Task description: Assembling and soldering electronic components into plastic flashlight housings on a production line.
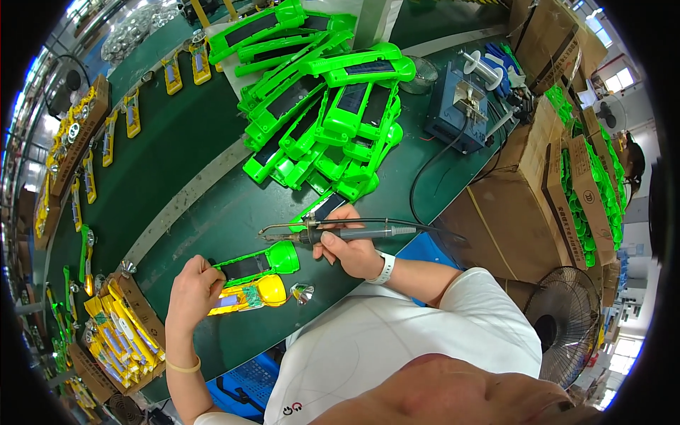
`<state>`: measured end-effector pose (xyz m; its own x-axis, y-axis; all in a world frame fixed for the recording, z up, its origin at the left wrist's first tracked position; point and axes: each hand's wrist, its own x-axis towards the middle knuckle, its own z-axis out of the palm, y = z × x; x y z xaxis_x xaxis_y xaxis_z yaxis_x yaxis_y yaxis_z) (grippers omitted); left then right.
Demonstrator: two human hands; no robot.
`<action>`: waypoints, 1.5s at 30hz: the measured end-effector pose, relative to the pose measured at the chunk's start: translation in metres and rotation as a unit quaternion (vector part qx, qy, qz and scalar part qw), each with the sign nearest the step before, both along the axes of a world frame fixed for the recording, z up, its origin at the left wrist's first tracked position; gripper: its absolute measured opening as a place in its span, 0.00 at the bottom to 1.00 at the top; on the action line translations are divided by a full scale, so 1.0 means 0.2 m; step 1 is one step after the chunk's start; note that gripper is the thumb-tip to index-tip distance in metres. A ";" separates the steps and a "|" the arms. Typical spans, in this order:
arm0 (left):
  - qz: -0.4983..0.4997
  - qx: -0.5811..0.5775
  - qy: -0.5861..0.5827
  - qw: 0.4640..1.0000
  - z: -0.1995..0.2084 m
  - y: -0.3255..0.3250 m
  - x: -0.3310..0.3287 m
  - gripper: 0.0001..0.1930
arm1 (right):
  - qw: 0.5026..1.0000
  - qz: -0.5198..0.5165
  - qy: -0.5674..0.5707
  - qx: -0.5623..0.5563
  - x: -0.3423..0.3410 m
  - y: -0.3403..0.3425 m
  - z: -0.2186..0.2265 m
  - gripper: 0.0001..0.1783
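My right hand (347, 249) is wrapped round a grey soldering iron (354, 232), its tip pointing left, with a thin bent feed tube (283, 227) running along it. Below the tip lies a green flashlight shell half (283, 256) with a dark panel. My left hand (195, 290) pinches that shell's left end, the fingertips partly hidden. Just nearer to me sits a yellow flashlight shell half (271, 290) holding a small green circuit board (252, 296) and a purplish battery (227, 302). A shiny reflector (302, 293) rests beside its right end.
Beyond my hands rises a heap of green shells (333, 120). A blue soldering station (453, 106) with a spool (483, 69) stands right of it. Yellow shells line the curved green belt (170, 142). A carton (142, 297) of yellow shells sits left; a fan (567, 319) stands right.
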<state>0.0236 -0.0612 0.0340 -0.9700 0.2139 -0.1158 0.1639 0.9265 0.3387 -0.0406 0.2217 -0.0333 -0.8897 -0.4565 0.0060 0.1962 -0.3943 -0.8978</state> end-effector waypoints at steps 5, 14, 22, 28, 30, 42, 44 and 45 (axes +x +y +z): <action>-0.005 0.003 -0.006 1.000 0.00 -0.03 0.01 0.03 | 1.000 -0.013 0.009 0.001 0.02 -0.02 -0.02 0.14; -0.070 0.082 0.010 0.994 0.00 -0.13 -0.03 0.04 | 0.995 -0.074 0.066 0.020 0.02 0.02 -0.03 0.12; -0.058 0.031 0.178 0.982 -0.08 -0.09 0.00 0.08 | 0.991 -0.097 0.071 -0.053 -0.02 -0.01 -0.04 0.15; -0.033 0.154 0.048 0.986 -0.10 -0.02 0.27 0.24 | 0.987 -0.134 0.072 -0.053 -0.02 -0.02 -0.03 0.16; -0.019 0.179 0.085 0.980 -0.16 -0.05 0.29 0.22 | 0.987 -0.133 0.070 -0.056 -0.02 -0.03 -0.01 0.16; 0.305 0.088 0.160 0.935 -0.25 -0.95 -0.51 0.30 | 0.981 -0.156 0.102 -0.053 -0.02 0.00 -0.02 0.18; 0.220 0.002 0.258 0.941 -0.25 -0.88 -0.55 0.30 | 0.975 -0.189 0.106 -0.056 -0.02 0.00 -0.01 0.18; 0.166 -0.079 0.348 0.920 -0.21 -0.74 -0.54 0.30 | 0.969 -0.213 0.107 -0.063 -0.02 0.00 -0.02 0.19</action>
